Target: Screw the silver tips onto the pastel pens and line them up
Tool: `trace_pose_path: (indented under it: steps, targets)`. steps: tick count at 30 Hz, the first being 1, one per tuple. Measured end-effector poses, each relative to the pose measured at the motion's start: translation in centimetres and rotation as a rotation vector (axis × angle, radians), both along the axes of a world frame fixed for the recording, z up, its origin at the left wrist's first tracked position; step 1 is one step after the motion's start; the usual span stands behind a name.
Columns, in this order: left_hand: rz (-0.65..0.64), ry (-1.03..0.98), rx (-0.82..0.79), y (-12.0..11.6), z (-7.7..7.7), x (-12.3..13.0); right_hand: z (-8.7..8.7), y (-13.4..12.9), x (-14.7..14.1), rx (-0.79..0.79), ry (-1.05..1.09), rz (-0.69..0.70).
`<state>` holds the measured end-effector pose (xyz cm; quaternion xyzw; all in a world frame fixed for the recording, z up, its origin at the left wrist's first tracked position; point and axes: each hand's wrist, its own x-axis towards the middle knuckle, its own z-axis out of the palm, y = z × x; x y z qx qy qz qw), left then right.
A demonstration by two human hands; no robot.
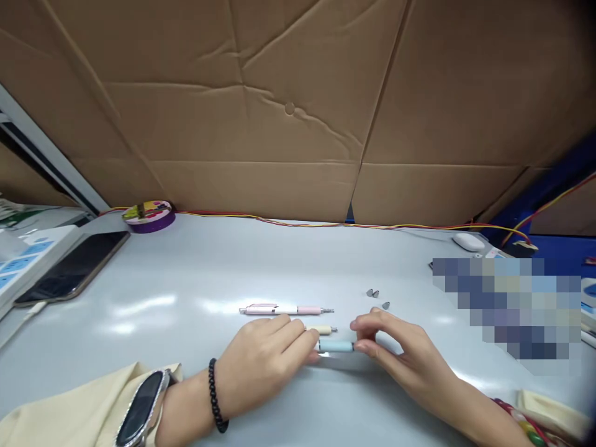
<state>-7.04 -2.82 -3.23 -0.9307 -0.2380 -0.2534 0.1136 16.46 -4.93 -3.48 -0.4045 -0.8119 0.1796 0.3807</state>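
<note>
A light blue pen [338,346] lies level near the table's front, with my left hand [274,354] closed round its left part. The thumb and index finger of my right hand [400,347] are at the pen's right tip, the fingers curved and a little apart; whether they grip it is hard to tell. Just behind it, a cream pen [320,329] is partly hidden by my left hand. A pink and white pen [284,310] lies farther back. Behind my right hand are small metal tips, two together [372,293] and one apart [386,305].
A black phone [74,267] and a white power strip [35,257] lie at the left. A round purple tin [149,217] stands at the back left. Red and yellow wires [279,222] run along the cardboard [261,136]. A white mouse-like object [467,241] and a blurred-out area are at the right.
</note>
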Motion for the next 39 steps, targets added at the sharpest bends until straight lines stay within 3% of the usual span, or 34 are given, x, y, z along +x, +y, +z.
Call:
trace_pose_path:
  steps: [8,13,24,39]
  targets:
    - [0.003,0.011,-0.003,0.19,0.04,-0.06,-0.18,-0.09,-0.09,-0.129,-0.042,0.077]
    - [0.022,0.009,-0.042,0.21,-0.1,-0.2,-0.32,-0.1,-0.1,-0.009,0.001,0.034]
    - [0.025,-0.047,-0.083,0.2,0.03,0.1,-0.12,0.12,0.04,0.143,0.111,0.134]
    - [-0.032,0.04,-0.046,0.42,-0.24,-0.43,-0.74,-0.23,0.45,0.053,0.107,0.092]
